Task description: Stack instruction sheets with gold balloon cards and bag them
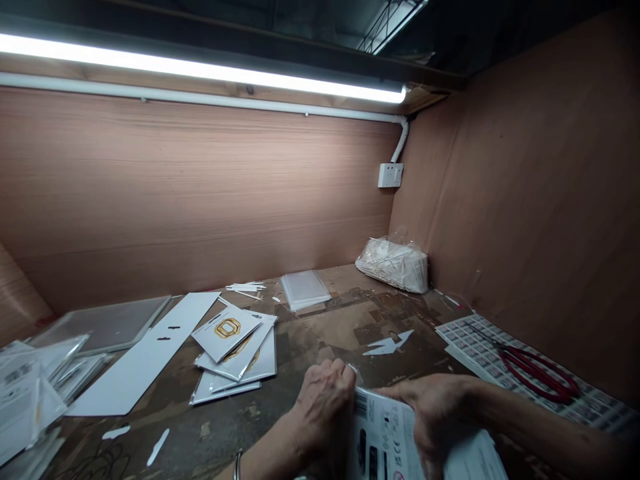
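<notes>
At the lower middle is a white printed card package [383,430] with a barcode, a CE mark and a dark slot. My left hand [325,400] is closed at its upper left edge, where a bit of clear plastic shows; the fingertips are hidden. My right hand [437,417] grips the package from the other side, thumb along the top. Below the right wrist lie more white cards or sheets [475,460], partly cut off by the frame. Left of my hands lies a small pile of packaged white cards [227,327] with gold ring-shaped pieces.
Red-handled scissors [540,373] rest on a printed label sheet [450,327] at right. A clear bag of white pieces [393,263] stands in the back corner. Plastic sleeves [305,290], a long white card strip [145,360] and sleeved packs [30,400] lie farther left.
</notes>
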The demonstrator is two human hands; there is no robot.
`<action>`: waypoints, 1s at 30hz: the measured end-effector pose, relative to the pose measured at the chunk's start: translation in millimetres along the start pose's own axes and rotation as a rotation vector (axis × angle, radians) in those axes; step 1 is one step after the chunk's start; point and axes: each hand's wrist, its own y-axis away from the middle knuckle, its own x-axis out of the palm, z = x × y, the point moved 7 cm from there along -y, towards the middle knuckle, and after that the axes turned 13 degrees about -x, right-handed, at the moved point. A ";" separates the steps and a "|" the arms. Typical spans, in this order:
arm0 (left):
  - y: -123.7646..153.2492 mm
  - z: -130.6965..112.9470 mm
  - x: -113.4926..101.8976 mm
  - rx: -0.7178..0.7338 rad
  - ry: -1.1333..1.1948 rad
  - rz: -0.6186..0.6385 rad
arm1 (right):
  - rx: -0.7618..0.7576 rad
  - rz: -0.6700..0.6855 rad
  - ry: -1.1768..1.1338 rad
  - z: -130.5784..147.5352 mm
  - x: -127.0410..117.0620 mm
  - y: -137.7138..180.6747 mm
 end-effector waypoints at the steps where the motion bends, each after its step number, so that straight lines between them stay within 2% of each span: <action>1: -0.4 -1.0 -1.8 0.024 -0.011 -0.006 | -0.019 0.004 -0.004 1.0 -0.1 -1.0; 4: -4.1 -1.6 -3.5 0.046 -0.044 -0.021 | -0.054 0.021 -0.004 2.3 -0.4 -2.4; 7: -10.7 -0.8 -4.0 -0.011 -0.066 -0.041 | -0.066 0.029 0.016 3.0 0.2 -2.7; 11: -11.8 -7.5 -6.9 -0.021 -0.074 -0.044 | -0.057 -0.011 0.065 7.3 0.2 -2.8; 15: 1.4 -20.3 -14.9 0.107 -0.112 -0.047 | 0.003 -0.068 0.068 8.3 -1.0 -1.2; 19: 16.2 -34.6 -19.8 0.320 -0.317 -0.036 | 0.003 -0.051 0.042 -1.5 -2.4 -0.4; 21: 20.3 -34.5 -23.1 0.358 -0.254 -0.022 | -0.022 -0.062 0.053 -4.6 -5.7 1.7; 22: 21.0 -29.9 -28.4 0.323 -0.132 -0.057 | -0.030 -0.072 0.042 -4.6 -7.0 3.6; 23: 20.9 -19.1 -36.2 0.227 0.047 -0.133 | -0.042 -0.089 0.027 -2.7 -8.4 5.9; 24: 21.8 0.2 -43.5 0.059 0.266 -0.243 | -0.059 -0.115 0.013 1.0 -9.9 8.5; 25: 26.8 26.7 -46.1 -0.168 0.497 -0.365 | -0.074 -0.136 -0.009 5.5 -10.5 11.1; 27: 49.8 79.4 -26.2 -0.684 0.944 -0.523 | -0.092 -0.148 -0.054 14.6 -8.9 15.1; 28: 62.0 94.5 -7.8 -0.890 1.156 -0.527 | -0.097 -0.149 -0.069 18.1 -7.6 16.3; 29: 70.6 100.7 11.1 -1.035 1.355 -0.479 | -0.096 -0.148 -0.083 20.5 -6.3 16.9; 30: 75.0 100.0 26.5 -1.110 1.540 -0.416 | -0.095 -0.147 -0.094 21.9 -5.1 16.9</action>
